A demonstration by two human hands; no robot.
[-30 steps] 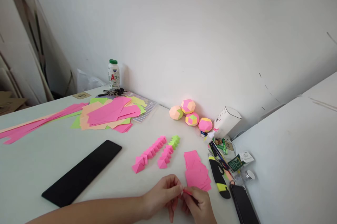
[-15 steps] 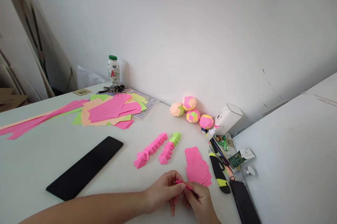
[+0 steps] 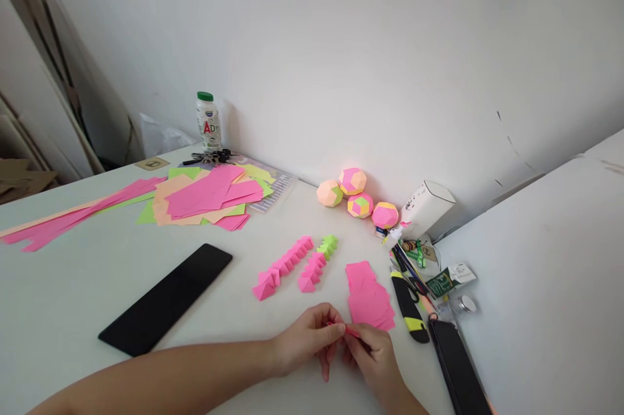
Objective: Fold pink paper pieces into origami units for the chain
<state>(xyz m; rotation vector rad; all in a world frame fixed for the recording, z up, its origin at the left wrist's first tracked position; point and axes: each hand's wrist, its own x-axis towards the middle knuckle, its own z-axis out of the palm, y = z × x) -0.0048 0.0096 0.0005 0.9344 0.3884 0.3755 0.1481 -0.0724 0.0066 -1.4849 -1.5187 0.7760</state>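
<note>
Between the fingertips of my left hand [image 3: 314,339] and my right hand [image 3: 370,351] is a small folded piece of pink paper [image 3: 351,332], mostly covered by the fingers. Both hands pinch it close together above the table front. Just beyond them lies a loose stack of pink paper pieces [image 3: 369,298]. Farther left are two rows of folded paper units, a pink row [image 3: 283,267] and a shorter pink and green row [image 3: 314,265].
A black flat slab [image 3: 166,301] lies left of the hands. Behind are coloured paper sheets [image 3: 209,194], a white bottle [image 3: 208,122] and several paper balls [image 3: 359,205]. To the right sit a utility knife [image 3: 408,307], a black phone [image 3: 458,366] and a white container [image 3: 429,207].
The pink piece stays pinched in both hands, and less of it shows between the fingers now. The whole view has shifted slightly; the objects on the table keep their places.
</note>
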